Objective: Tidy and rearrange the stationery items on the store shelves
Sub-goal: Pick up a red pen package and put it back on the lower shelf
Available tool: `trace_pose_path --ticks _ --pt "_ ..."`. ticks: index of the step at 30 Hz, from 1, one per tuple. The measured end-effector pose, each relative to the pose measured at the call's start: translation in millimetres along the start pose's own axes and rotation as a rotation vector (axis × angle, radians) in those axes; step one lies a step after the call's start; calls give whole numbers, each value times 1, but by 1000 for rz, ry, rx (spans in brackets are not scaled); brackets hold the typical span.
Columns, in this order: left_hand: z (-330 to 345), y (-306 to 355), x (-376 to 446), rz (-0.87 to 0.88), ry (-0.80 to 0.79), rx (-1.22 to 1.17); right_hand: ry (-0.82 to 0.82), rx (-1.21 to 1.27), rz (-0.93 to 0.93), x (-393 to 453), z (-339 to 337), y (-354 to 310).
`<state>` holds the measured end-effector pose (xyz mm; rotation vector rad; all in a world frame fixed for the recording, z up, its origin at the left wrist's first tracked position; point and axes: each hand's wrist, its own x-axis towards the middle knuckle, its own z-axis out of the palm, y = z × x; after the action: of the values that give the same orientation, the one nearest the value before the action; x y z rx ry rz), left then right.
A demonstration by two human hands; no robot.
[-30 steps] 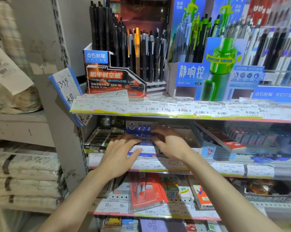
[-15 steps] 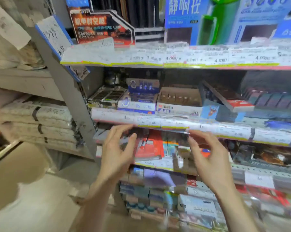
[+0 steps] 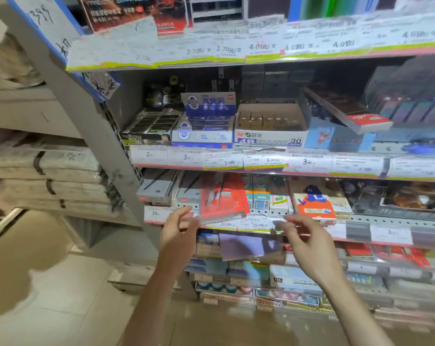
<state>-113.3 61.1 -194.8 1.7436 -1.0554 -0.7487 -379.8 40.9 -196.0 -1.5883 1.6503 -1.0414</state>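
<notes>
Currently at the approach step, judged from hand position: reaching with both hands toward the red pack [image 3: 222, 196], no contact made. Left hand [image 3: 177, 229] raised just below and left of the red pack's lower left corner, fingers released and loosely spread, thumb apart, grasping nothing. Right hand [image 3: 303, 242] raised below and right of the red pack, clear of it, fingers relaxed and slightly curled, apparently empty; fingertips blurred, so not fully certain. Red pack: flat, card-backed, clear-fronted, with a slim tool visible inside; lying tilted, lower edge hanging past the shelf front and covering part of the price strip [image 3: 256, 224] just below it. Likely light and stiff, though slippery on the clear face. Grey boxes [image 3: 161, 188] directly left of the red pack, small upright boxes [image 3: 261, 198] directly right of it, a box with a blue figure [image 3: 313, 199] further right. Eraser carton [image 3: 270, 136] above and right of the red pack, one shelf up; purple pack [image 3: 248, 245] below the red pack, also askew. For the next move: close in on both side edges of the red pack, grip at the card rather than the clear front, square it against the grey boxes, then push back until clear of the price strip. Avoid dragging the neighbouring small boxes out of line.
</notes>
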Motion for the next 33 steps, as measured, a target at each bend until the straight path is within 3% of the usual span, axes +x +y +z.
trace_pose_path --ticks 5,8,16,26,33 --pt "10 -17 43 13 -116 40 -27 62 144 32 65 -25" --pt "14 -16 62 -136 -177 -97 -24 196 259 43 95 -37" --pt "15 -10 75 -178 -249 -300 -97 495 420 51 111 -51" --pt "32 -4 45 -134 -354 -458 -76 378 224 8 57 -35" --pt "67 -6 -22 -78 -485 -443 -131 347 211 -42 -5 6"
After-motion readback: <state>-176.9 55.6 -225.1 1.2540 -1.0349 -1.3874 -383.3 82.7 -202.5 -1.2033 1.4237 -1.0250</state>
